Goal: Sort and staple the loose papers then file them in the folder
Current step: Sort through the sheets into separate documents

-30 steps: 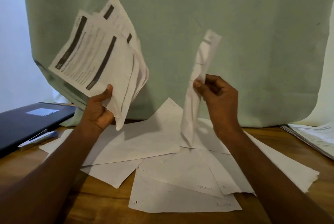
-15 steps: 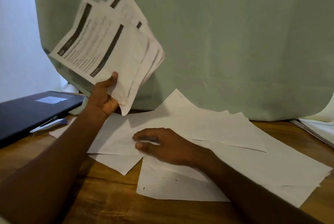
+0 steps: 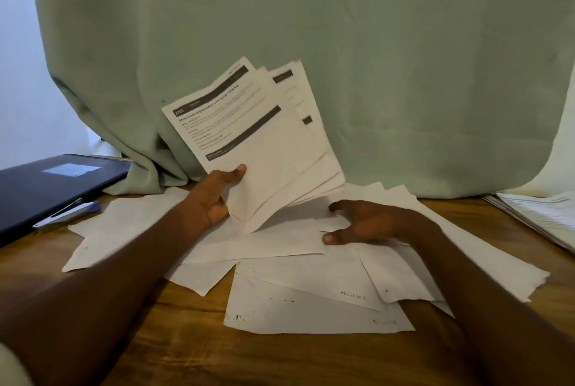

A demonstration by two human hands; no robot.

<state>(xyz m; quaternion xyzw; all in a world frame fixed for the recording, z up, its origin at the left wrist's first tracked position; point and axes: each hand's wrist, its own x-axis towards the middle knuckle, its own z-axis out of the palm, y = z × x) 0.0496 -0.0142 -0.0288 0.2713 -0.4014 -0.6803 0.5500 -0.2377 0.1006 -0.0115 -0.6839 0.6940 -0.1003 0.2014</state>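
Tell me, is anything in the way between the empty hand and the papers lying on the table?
Nothing visible. The right hand hovers open just over the loose papers on the table. The left hand holds its stack of sheets raised beside it, not between.

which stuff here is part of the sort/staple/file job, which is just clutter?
Job:
printed stack, held in left hand
loose sheets face down on the table, right hand open above them
dark folder
what looks like a stapler beside it

Lying about:
green curtain
paper pile, far right
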